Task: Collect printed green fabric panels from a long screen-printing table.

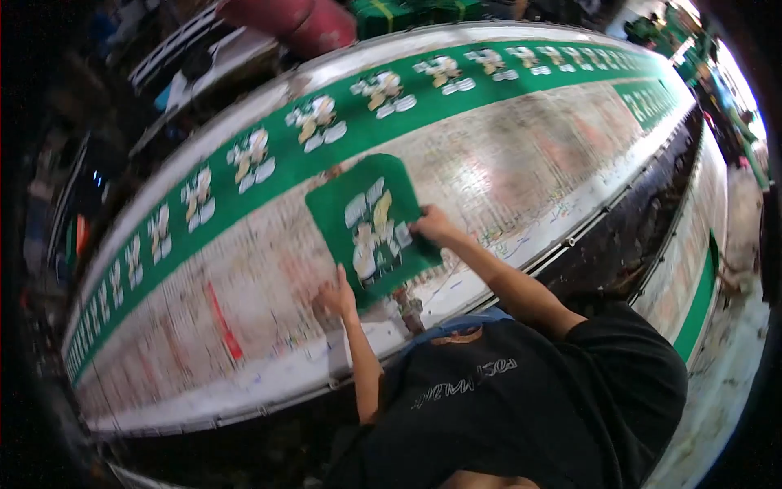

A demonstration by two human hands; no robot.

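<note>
A green fabric panel (336, 211) with rounded corners and a printed cartoon figure lies on the long printing table in front of me. My right hand (432, 226) grips its right edge between thumb and fingers. Beside the panel's lower left edge is my left hand (339, 296), fingers apart; one finger reaches along the edge, and whether it touches the cloth is hard to tell. The print shows white and pale yellow areas on the green.
Along the far side of the stained table (495, 159) runs a green strip (275, 183) bearing a row of similar prints. A red mark or strip (225, 324) is at left. A metal rail (571, 241) follows the near edge. Another table (666, 305) stands behind me at right.
</note>
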